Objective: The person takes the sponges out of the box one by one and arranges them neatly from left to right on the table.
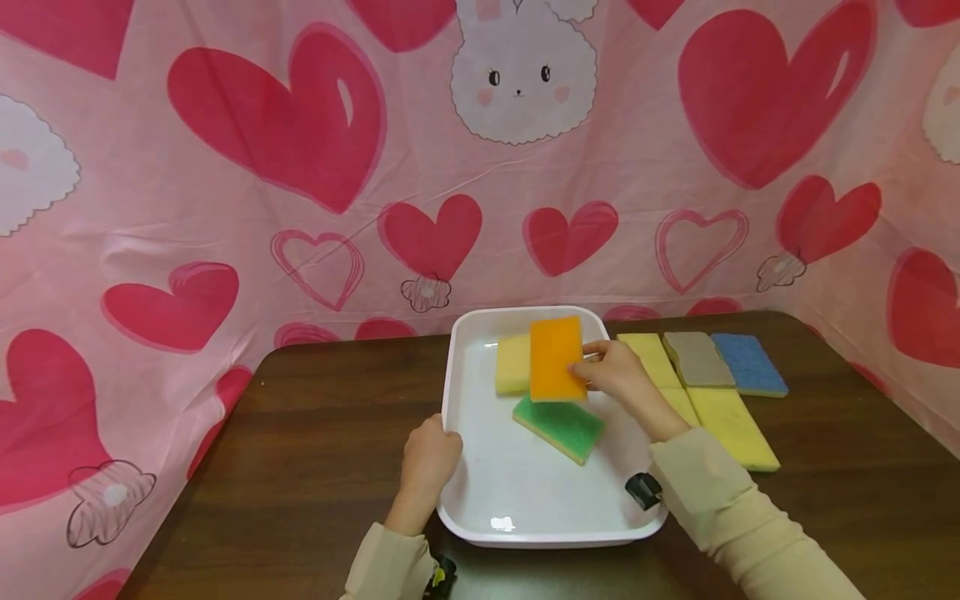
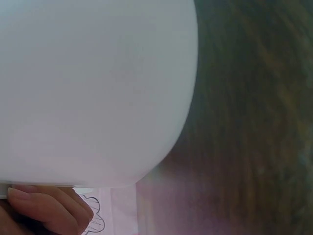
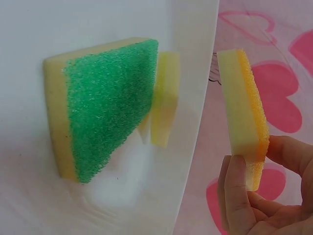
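My right hand [image 1: 617,372] pinches an orange-faced sponge [image 1: 556,358] by its right edge, holding it upright over the white tray [image 1: 491,492]. In the right wrist view, the thumb lies on the orange side and fingers on the pale foam side of that sponge [image 3: 243,107]. My left hand [image 1: 431,454] grips the tray's left rim with curled fingers, and they show at the rim in the left wrist view. Inside the tray lies a green-topped sponge [image 1: 561,425], set at an angle. Behind it is a yellow sponge [image 1: 512,365], partly hidden by the orange one.
Right of the tray, several yellow sponges [image 1: 731,425] lie side by side on the dark wooden table [image 1: 337,417]. A grey-beige sponge [image 1: 699,358] and a blue sponge [image 1: 748,363] lie beyond them. A pink heart-patterned cloth [image 1: 420,167] hangs behind the table.
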